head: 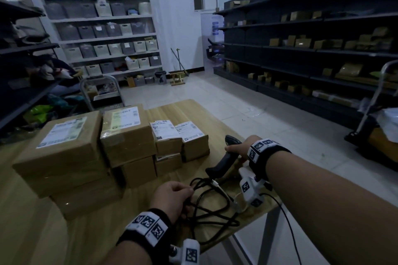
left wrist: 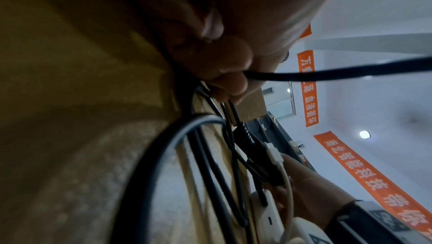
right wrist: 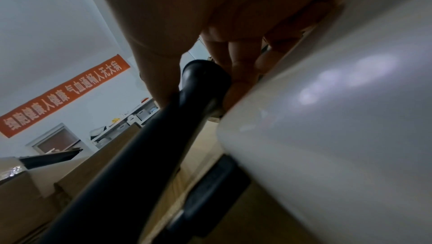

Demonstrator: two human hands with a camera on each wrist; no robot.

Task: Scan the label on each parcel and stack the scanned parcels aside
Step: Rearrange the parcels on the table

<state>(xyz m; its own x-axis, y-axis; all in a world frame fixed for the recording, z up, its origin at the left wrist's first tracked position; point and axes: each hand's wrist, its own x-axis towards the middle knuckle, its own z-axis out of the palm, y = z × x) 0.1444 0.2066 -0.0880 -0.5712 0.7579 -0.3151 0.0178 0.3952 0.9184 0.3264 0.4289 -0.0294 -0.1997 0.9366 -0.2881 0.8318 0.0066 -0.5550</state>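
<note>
My right hand [head: 240,149] grips the scanner [head: 224,158] right of the boxes [head: 127,135]; my left hand [head: 172,197], nearer me, pinches its cable [head: 206,202].

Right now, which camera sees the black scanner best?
The head view: the whole scanner shows there, gripped by the right hand above the table. The right wrist view shows only its blurred black handle close up. The left wrist view shows mainly its cable.
</note>
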